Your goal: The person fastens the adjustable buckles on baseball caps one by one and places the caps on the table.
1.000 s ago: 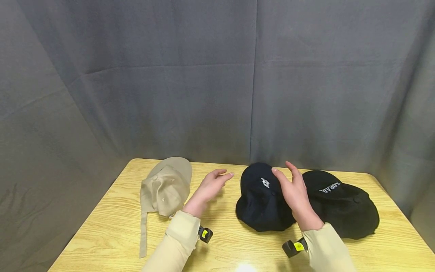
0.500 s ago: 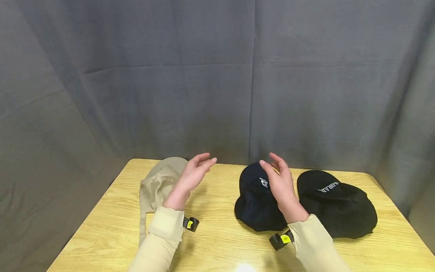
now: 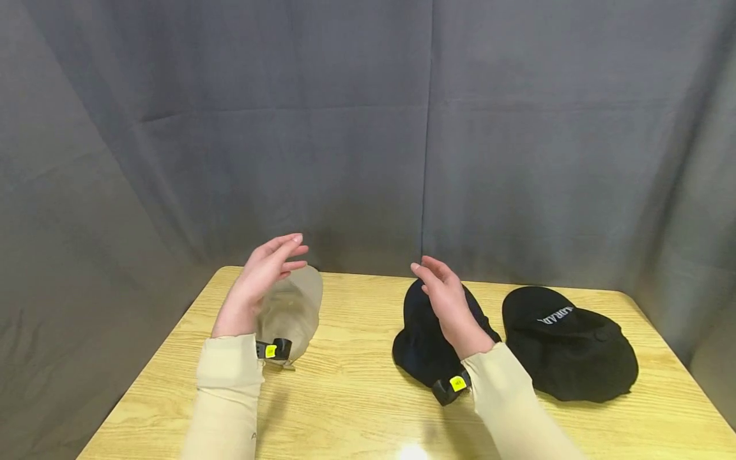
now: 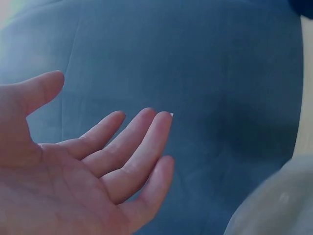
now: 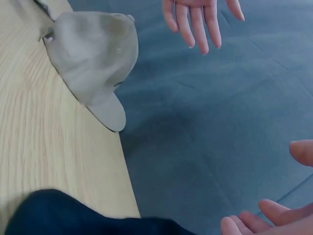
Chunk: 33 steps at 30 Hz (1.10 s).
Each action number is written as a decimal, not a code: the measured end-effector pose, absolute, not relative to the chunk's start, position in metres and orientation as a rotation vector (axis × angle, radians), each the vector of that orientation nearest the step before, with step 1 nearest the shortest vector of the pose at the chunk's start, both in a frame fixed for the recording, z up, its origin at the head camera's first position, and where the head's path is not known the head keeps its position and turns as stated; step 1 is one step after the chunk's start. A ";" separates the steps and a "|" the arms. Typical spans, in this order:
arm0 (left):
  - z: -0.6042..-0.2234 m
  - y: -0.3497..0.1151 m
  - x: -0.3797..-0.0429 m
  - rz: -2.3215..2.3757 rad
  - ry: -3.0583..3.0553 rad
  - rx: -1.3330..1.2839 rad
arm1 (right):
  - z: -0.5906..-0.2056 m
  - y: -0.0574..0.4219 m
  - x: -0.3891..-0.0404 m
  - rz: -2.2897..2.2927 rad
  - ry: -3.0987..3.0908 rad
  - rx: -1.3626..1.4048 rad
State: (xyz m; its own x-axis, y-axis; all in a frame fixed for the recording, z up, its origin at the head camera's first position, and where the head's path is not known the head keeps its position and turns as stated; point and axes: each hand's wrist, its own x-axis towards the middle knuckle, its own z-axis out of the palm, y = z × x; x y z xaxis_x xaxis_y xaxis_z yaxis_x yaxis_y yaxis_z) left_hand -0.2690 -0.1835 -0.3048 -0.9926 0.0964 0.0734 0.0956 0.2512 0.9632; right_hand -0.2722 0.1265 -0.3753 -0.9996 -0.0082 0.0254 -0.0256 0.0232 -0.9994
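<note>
My left hand [image 3: 261, 275] is raised in front of a beige cap [image 3: 293, 316] at the table's left, covering part of it. Its fingers are loosely bent and hold nothing, as the left wrist view shows. Over a dark navy cap [image 3: 416, 345] in the middle, my right hand [image 3: 448, 303] hovers with relaxed fingers and nothing in them; it hides the cap's white emblem. To the right lies a black cap [image 3: 581, 351] with white lettering on its front, brim pointing back. In the right wrist view, the beige cap [image 5: 93, 54] rests near the table edge, brim toward the curtain.
The caps lie on a wooden table [image 3: 345, 396] with light grain. A grey curtain [image 3: 345, 160] hangs right behind its far edge and along both sides. Each wrist carries a black strapped camera with a yellow label.
My left hand has moved left and up, from the space beside the beige cap to in front of it. My right hand has shifted left across the navy cap. The caps have stayed put.
</note>
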 end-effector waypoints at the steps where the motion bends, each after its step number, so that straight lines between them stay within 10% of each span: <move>1: -0.303 -0.189 -0.268 1.921 2.499 0.173 | -0.376 0.124 -0.274 2.212 -2.239 0.049; 33: -0.400 -0.272 -0.286 1.492 2.558 -0.424 | -0.440 0.041 -0.251 2.553 -2.380 0.202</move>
State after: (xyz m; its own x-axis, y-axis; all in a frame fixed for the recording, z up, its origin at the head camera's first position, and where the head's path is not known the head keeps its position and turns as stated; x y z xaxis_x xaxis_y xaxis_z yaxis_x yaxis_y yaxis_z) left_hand -0.2855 -0.2716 -0.4000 -0.9489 -0.1668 -0.2681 -0.3154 0.4652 0.8271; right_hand -0.2511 0.0407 -0.4399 -0.9312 -0.3301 -0.1547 0.1774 -0.0396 -0.9833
